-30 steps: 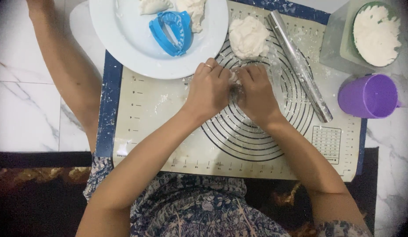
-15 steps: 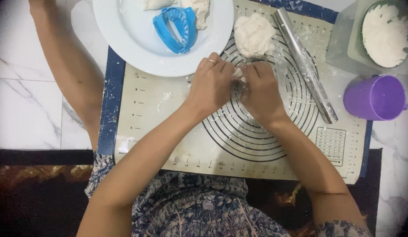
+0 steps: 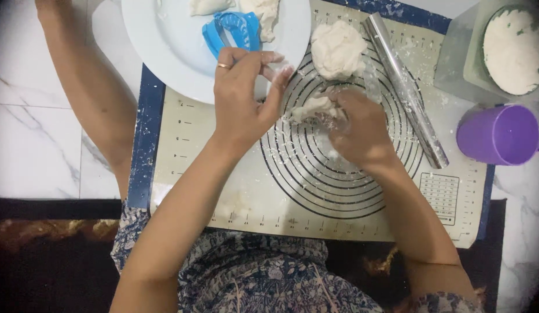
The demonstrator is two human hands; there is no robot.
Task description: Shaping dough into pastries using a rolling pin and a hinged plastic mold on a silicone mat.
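Observation:
My left hand (image 3: 243, 98) hovers over the rim of a white plate (image 3: 165, 52), its fingertips pinched on a small bit of dough (image 3: 279, 67). My right hand (image 3: 359, 130) rests on the ringed baking mat (image 3: 223, 191) and grips a flattened piece of dough (image 3: 310, 107) by its right side. A larger dough ball (image 3: 337, 49) lies just beyond it on the mat. On the plate sit a blue dumpling mould (image 3: 234, 29) and more dough pieces (image 3: 263, 8).
A metal rolling pin (image 3: 405, 87) lies diagonally on the mat's right side. A purple cup (image 3: 498, 134) and a container of flour (image 3: 512, 49) stand at the right. A bare limb (image 3: 90, 98) stretches along the mat's left edge over the marble floor.
My hands were together over the mat's rings. The left hand has since lifted up toward the plate with a pinch of dough, while the right stays with the dough piece.

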